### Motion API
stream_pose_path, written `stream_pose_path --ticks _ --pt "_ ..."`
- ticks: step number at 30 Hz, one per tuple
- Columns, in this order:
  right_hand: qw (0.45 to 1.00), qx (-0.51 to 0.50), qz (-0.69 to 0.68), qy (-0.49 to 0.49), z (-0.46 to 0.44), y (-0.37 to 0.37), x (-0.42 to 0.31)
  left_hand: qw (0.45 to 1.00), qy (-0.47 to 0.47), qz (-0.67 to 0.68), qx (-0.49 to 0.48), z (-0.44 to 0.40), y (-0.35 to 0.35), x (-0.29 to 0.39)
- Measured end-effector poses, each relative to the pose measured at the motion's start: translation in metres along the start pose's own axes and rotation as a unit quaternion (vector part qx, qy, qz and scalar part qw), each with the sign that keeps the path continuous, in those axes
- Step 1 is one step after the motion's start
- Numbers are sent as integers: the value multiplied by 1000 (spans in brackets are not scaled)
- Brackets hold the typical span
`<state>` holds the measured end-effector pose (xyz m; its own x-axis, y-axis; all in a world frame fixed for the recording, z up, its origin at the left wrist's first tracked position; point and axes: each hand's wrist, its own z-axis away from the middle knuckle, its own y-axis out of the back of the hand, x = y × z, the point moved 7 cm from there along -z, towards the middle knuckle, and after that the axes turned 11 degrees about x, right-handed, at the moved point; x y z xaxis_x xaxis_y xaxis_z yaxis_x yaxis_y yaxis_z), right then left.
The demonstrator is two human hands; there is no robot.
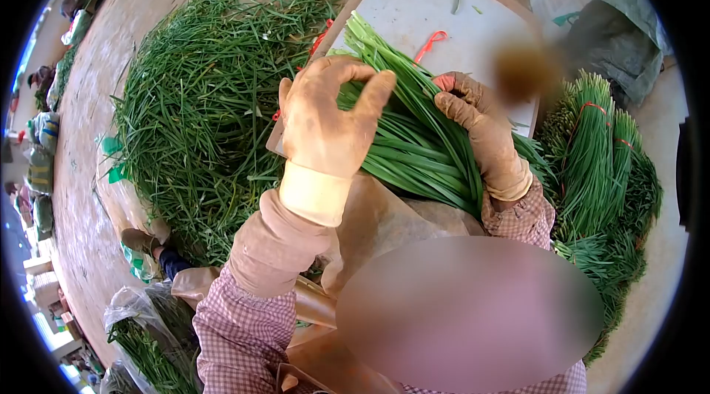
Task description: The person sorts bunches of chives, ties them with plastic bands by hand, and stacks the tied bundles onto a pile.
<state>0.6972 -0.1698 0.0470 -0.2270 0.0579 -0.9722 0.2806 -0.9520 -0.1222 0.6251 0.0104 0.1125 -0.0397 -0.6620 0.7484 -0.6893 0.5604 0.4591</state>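
Observation:
A bunch of long green chives (425, 146) lies slantwise over the board (481, 32), its pale stem ends at the top and its leaves towards me. My right hand (473, 102), in a stained glove, is closed on the right edge of the bunch; a bit of red shows by its fingertips. Just left of the stems is my left hand (329, 113), also gloved, its thumb and forefinger apart with nothing visible between them. Its other fingers are partly hidden. A red tie (433, 43) lies on the board beyond the stems.
A large heap of loose green leaves (214, 106) covers the floor at left. Tied chive bundles (592, 150) are stacked at right. A dark plastic bag (617, 39) stands behind them, and a clear bag of greens (151, 335) sits at lower left.

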Motion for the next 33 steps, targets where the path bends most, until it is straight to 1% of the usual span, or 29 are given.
stream_pose_path --ticks 4,6,7,9,10,12,13,15,16,18,20,21,22,23,25,26,27,29,30,31,32,33 --pt "999 -35 -10 1 1 -3 -1 998 30 52 -16 -2 -4 -11" --pt "999 -35 -9 -2 1 -2 -1 989 86 119 -17 -2 -4 -17" --pt "999 -34 -8 -4 0 -1 -1 989 86 119 -17 -2 -4 -15" --pt "999 -40 -12 -1 -1 -2 2 995 74 40 -44 -2 -6 -10" --pt "999 -45 -16 2 -1 -2 2 995 75 40 -44 0 -7 -12" --pt "999 -44 -14 0 0 -3 2 999 31 36 -19 1 -7 -10" --pt "999 -43 -13 -3 0 -3 2 999 31 36 -19 1 -6 -10" --pt "999 -44 -7 -6 0 -3 1 989 108 97 -43 3 -4 -20" --pt "999 -45 -1 -10 -1 -3 2 989 107 97 -43 2 -1 -21" --pt "999 -44 7 -4 -1 -3 2 960 179 195 -91 5 -2 -30" --pt "999 -45 13 1 -1 -5 2 957 182 202 -103 0 11 -28" --pt "998 -46 42 19 0 -7 0 953 185 210 -114 -1 14 -27" --pt "996 -46 72 36 1 -9 -2 953 184 221 -92 -1 16 -32" --pt "996 -47 71 37 5 -11 -3 954 183 220 -90 -1 18 -32" --pt "975 -77 176 113 13 -22 -15 945 225 212 -104 4 19 -36" --pt "949 -58 234 204 14 -24 -19 950 206 225 -66 5 24 -37" --pt "949 -58 234 205 13 -24 -18 950 206 225 -66 6 31 -34" --pt "974 -54 168 140 9 -23 -10 956 200 189 -98 0 56 -34" --pt "974 -55 167 141 8 -23 -11 950 180 241 -88 -6 70 -51" --pt "981 -52 146 117 7 -21 -9 876 268 391 -88 -9 87 -62" --pt "987 -49 124 93 6 -19 -7 780 232 558 -164 -23 106 -66" --pt "987 -50 123 94 6 -18 -6 747 178 630 -119 -36 136 -86"
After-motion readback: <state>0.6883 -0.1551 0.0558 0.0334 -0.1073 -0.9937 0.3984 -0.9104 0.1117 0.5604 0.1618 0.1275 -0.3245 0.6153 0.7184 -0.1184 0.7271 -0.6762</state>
